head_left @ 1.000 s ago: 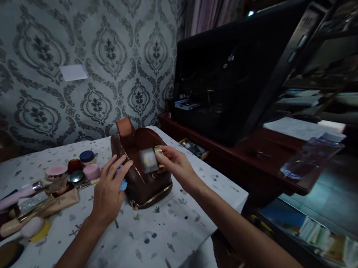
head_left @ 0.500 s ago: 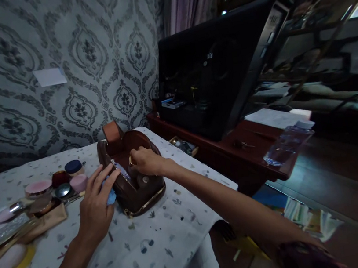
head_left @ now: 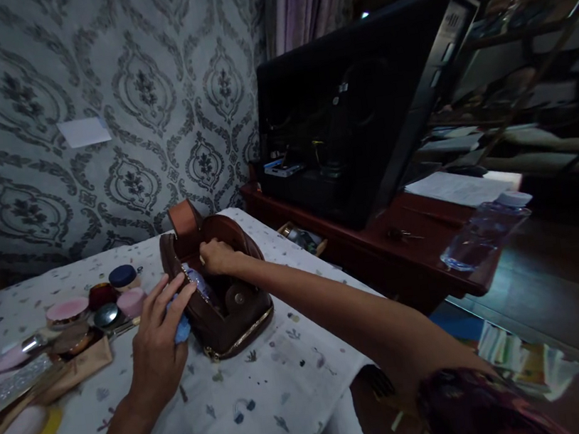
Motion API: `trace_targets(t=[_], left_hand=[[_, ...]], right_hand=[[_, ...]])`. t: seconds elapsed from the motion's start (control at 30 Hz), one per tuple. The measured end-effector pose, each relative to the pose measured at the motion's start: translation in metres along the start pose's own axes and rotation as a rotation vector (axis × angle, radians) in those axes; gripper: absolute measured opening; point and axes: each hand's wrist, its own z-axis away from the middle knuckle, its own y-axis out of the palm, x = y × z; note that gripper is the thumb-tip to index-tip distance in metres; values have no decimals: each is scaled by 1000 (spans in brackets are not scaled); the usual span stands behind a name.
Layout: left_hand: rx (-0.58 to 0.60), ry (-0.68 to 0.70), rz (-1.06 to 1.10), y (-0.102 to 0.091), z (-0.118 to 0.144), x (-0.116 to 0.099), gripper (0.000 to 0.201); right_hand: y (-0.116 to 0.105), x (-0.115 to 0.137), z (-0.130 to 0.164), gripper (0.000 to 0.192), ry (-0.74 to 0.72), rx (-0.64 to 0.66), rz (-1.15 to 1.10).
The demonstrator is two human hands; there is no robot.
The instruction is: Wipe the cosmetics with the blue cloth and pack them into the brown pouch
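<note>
A brown cosmetic bag stands unzipped on the cloth-covered table, with its top flap and handle raised at the back. My left hand presses its fingers against the bag's left zip edge. A blue crumpled cloth shows beneath those fingers, held between palm and bag. My right hand reaches inside the bag near its back wall. Its fingers are curled together, and what they grip, if anything, is hidden. Something pale purple lies inside the bag along the left side.
Left of the bag lie makeup items: a pink compact, a jar with a navy lid, a pink-handled brush and a powder puff. On the right, a dark red desk carries a black computer case and a clear bottle.
My right hand has gone slightly deeper and to the left inside the bag. My left hand stays at the bag's edge. The view has shifted slightly.
</note>
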Motion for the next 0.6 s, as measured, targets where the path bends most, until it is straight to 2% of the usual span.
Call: trace_targets(t=[0.13,0.33,0.5,0.6], left_hand=[[8,-4,7,1,0,0,75],[7,-16,4,1,0,-1,77],[21,-12,-21,1,-1,-2,75],[35,-5,-19,0,-1,-2,74]], right_hand=[[11,3,-17,39,41,20,-7],[24,5,-28,45,68,-60,-6],[27,1,-18,42,23,-135,42],[19,2,-7,36,-76,-201,91]])
